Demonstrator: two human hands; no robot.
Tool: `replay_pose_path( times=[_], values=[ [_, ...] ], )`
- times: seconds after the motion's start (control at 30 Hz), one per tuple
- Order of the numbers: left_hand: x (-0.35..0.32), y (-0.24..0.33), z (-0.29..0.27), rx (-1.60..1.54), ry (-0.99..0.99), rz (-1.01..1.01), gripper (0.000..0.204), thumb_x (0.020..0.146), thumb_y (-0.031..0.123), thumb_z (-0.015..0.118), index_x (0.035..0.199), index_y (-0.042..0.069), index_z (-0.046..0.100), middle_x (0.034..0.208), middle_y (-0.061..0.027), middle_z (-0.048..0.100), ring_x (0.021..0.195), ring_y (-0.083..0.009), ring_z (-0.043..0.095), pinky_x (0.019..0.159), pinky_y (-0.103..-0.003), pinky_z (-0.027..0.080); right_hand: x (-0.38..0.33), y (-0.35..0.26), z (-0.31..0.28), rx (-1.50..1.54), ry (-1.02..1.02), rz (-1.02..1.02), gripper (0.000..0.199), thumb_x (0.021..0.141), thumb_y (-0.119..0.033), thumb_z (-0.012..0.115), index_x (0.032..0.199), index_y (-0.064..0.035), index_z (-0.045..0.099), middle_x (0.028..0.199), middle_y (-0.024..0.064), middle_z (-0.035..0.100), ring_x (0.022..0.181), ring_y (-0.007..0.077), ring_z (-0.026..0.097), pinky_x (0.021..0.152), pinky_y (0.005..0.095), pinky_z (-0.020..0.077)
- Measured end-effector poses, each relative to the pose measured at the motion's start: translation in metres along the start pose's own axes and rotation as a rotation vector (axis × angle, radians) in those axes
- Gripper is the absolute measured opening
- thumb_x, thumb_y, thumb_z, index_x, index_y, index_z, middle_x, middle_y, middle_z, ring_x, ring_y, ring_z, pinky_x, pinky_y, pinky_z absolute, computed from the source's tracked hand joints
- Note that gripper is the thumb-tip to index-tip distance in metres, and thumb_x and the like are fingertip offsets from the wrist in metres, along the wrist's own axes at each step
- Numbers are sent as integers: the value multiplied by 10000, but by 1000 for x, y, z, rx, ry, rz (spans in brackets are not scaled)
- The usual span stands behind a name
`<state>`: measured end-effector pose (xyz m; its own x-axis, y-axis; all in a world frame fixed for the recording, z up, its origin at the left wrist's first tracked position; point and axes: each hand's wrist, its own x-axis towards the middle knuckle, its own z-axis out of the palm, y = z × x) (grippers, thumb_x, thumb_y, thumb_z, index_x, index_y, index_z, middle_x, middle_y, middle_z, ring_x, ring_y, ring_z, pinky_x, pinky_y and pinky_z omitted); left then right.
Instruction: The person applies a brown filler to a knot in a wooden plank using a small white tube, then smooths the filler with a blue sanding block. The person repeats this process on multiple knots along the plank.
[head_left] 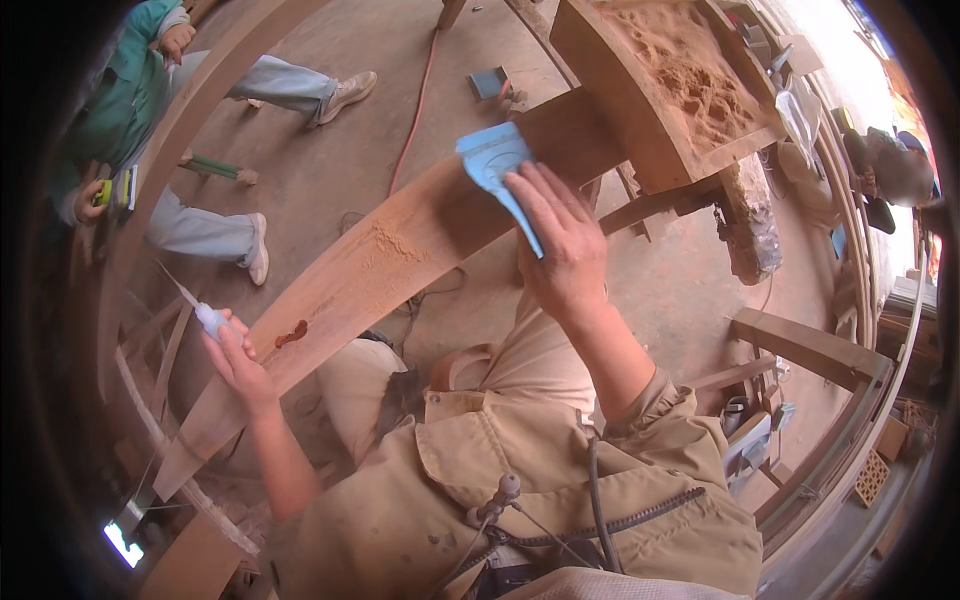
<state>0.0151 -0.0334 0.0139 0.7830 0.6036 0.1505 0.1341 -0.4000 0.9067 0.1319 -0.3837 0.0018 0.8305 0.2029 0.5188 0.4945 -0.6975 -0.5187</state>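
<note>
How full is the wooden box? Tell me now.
Not empty: in the box, uneven, heaped sawdust spreads between the walls. I cannot tell its depth.

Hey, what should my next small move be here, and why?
Probably slide the blue sheet in your right hand down to the loose sawdust and nudge some toward the dark patch: the sawdust lies on the board between sheet and patch, and the patch looks uncovered.

Glare upper right | board [375, 285] part-shadowed | black rim, curved edges

Blu sheet [490, 155] bent o/ board [350, 288]; wht btl [211, 320] tilted
</note>
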Motion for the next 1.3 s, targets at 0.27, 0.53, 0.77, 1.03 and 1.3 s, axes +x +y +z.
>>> replay_pose_path(
  times=[0.27,0.53,0.77,1.03,1.3],
  values=[
    [-21,52,44,-198,-456,-38,369,981,304,428,1160,-9,506,786,18,432,644,-40,354,561,-185,299,-16,-40,23,264,-286,-226,563,680,-64,624,1236,-32,539,1267,155,559,1224,310,505,1065,434,376],
    [-36,67,61,-106,-545,-20,364,932,338,548,1069,2,582,718,69,437,588,12,324,507,-167,224,-42,-27,-3,297,-307,-172,610,660,-26,621,1264,-44,538,1324,131,536,1251,278,495,1074,436,373],
    [-35,90,77,-88,-627,-93,238,902,239,606,863,6,583,715,45,488,672,-38,404,576,-222,328,-64,-3,-19,367,-118,74,396,786,0,630,1180,-17,591,1016,155,672,925,327,657,815,389,527],
    [-21,116,112,34,-729,-32,247,881,231,642,792,5,594,632,49,458,618,-39,391,525,-241,329,-101,18,-28,342,-44,227,303,816,8,622,1118,17,598,774,141,624,612,302,587,566,346,467],
    [-13,121,132,131,-750,124,277,857,234,659,757,-7,569,591,-59,472,563,-115,422,517,-298,377,-117,22,-25,402,30,293,252,831,0,614,1080,37,606,720,134,590,556,271,542,539,324,443]
  ],
)
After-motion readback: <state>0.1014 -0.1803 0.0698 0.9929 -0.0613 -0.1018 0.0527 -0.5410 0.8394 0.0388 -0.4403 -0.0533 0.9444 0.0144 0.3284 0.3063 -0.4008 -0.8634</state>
